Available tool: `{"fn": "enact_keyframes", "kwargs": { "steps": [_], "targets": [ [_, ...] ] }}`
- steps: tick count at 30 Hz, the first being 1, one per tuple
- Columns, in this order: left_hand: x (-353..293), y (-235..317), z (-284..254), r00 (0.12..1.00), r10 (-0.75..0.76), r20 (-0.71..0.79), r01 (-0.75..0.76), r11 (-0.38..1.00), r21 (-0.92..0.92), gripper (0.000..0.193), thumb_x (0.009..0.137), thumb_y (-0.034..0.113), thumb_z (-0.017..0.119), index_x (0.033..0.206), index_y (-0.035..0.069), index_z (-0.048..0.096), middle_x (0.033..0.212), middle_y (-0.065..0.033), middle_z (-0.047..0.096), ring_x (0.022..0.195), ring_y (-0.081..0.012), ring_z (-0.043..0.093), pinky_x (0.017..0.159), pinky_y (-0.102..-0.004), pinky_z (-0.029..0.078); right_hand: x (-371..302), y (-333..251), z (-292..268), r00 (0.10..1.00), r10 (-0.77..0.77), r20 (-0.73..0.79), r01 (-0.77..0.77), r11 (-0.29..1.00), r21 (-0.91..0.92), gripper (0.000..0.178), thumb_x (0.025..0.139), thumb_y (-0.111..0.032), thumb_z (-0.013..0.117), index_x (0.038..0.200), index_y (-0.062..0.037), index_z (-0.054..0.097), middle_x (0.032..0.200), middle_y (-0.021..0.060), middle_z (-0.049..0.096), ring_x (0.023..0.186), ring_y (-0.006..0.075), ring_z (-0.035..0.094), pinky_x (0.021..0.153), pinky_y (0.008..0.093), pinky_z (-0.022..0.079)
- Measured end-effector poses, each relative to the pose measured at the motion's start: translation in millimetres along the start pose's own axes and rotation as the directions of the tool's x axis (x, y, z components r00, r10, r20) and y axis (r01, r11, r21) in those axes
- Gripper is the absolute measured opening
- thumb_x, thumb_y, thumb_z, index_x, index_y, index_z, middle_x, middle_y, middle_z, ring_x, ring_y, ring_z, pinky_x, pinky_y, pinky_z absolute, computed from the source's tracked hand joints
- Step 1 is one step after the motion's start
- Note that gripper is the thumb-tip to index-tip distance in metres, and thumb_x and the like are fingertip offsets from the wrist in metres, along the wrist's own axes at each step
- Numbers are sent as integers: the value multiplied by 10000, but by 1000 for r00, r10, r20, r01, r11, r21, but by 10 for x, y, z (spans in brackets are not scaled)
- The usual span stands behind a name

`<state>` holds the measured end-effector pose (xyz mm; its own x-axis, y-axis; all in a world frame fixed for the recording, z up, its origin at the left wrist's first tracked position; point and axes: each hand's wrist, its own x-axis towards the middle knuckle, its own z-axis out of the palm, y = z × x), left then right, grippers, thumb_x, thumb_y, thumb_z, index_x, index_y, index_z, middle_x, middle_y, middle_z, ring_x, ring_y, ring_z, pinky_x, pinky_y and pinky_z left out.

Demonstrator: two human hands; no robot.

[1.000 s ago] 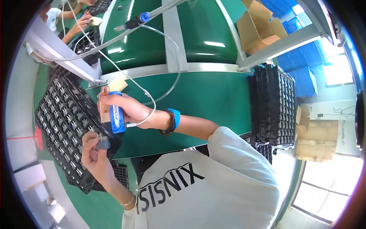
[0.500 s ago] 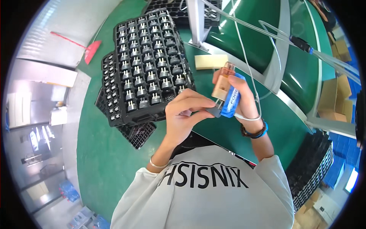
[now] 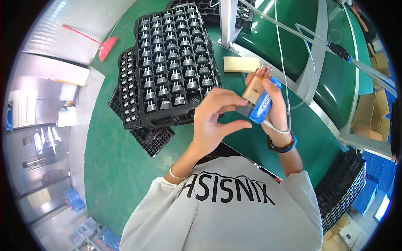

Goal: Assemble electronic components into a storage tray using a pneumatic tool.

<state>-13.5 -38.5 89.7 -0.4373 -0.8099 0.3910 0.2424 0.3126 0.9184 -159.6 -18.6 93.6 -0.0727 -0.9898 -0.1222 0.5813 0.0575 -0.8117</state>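
My right hand [image 3: 278, 106] grips a tan, partly see-through block [image 3: 253, 90] with blue tape [image 3: 263, 106] along one side and a white cable at its lower end. A small dark grey plug [image 3: 244, 111] sits against the lower end of this block, its pins out of sight. My left hand [image 3: 211, 119] is open beside it, thumb spread away from the fingers. The left fingertips are at the plug; whether they touch it I cannot tell. To the left stands a black tray [image 3: 161, 118] with rows of grey two-pin plugs [image 3: 176, 75], one pocket near its front corner bare.
More black trays [image 3: 130, 121] lie under and beside the top one on the green table [image 3: 113, 175]. A cream block [image 3: 241, 64] lies beyond my hands, near a metal post [image 3: 227, 25] and hanging cables. Stacked trays [image 3: 341, 188] and cardboard boxes [image 3: 370, 115] stand at the right.
My left thumb and fingers have come apart from their pinch on the plug. The plug's pins, visible before, are now hidden at the block. The whole view has shifted slightly.
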Motion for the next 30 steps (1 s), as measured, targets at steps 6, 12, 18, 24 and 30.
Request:
{"fn": "enact_keyframes", "kwargs": {
  "steps": [6,12,18,24,30],
  "targets": [
    [39,-47,-137,982,-52,-181,86,979,183,472,618,-9,748,1042,3,541,1004,-64,540,919,-152,540,756,-262,460,181,195,-161,998,40,53,-43,997,59,424,817,-250,530,1166,-24,450,1018,63,548,872,132,543,787,276,437],
    [5,268,-568,950,95,-299,126,758,640,259,646,21,721,887,46,629,906,-48,576,822,-162,538,697,-274,445,948,395,-1105,828,-547,121,490,603,-630,351,781,-135,629,1060,25,488,829,41,599,700,161,578,675,264,462],
    [100,199,-656,994,-88,63,-7,527,850,188,698,26,654,880,71,642,894,-35,574,814,-209,517,712,-299,442,1114,554,-1094,858,-469,208,328,191,-925,342,785,-179,625,1060,-33,483,726,157,574,623,282,586,590,326,458],
    [257,37,-622,943,-230,240,-96,501,860,167,721,48,626,888,52,617,864,-50,531,813,-225,510,741,-326,437,1087,540,-990,869,-447,212,289,113,-951,403,765,-252,652,1062,-61,459,742,201,580,664,372,578,546,390,447],
    [361,59,-596,887,-314,338,-161,477,864,181,723,15,612,901,39,588,884,-83,516,840,-245,520,747,-341,441,1062,507,-986,861,-466,203,300,143,-943,566,682,-304,741,1088,-53,436,856,182,604,748,352,605,615,376,480]
  ]
}}
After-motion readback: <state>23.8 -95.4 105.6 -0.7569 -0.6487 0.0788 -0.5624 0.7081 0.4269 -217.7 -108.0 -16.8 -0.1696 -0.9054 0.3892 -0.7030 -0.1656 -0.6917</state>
